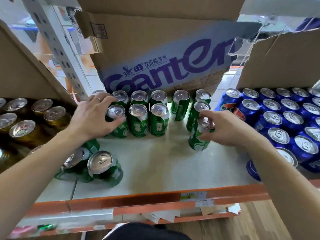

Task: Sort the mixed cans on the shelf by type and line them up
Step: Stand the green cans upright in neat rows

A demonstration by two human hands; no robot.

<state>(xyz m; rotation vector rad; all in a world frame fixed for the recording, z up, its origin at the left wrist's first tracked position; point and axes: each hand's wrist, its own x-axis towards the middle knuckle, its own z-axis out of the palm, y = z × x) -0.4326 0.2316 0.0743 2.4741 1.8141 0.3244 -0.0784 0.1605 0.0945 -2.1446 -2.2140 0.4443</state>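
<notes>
On the shelf [155,167], seen from your head camera, the green cans [158,122] stood in the middle. Six of them made a neat block, two rows of three, just in front of a big box [155,49].

Your left hand [93,116] was at the left end of that block. Its fingers and thumb were curled round the front-left can [115,110], with the thumb on the near side. A ring [97,99] showed on one finger. One more green can peeked out behind that hand.

Your right hand [223,129] was wrapped round the near can [197,144], which was upright. That can was the front one in a line of three green cans on the right side. A lone can [179,108] stood between that line and the block.

Three loose cans [103,168], green too, were bunched close to the front of the shelf, partly under your left arm.

Gold cans [22,129] filled the space to the left. Blue cans [277,118] sat in rows to the right, just beside your right arm. An orange edge [138,203] ran along the front of the shelf, with torn paper stuck on it.
</notes>
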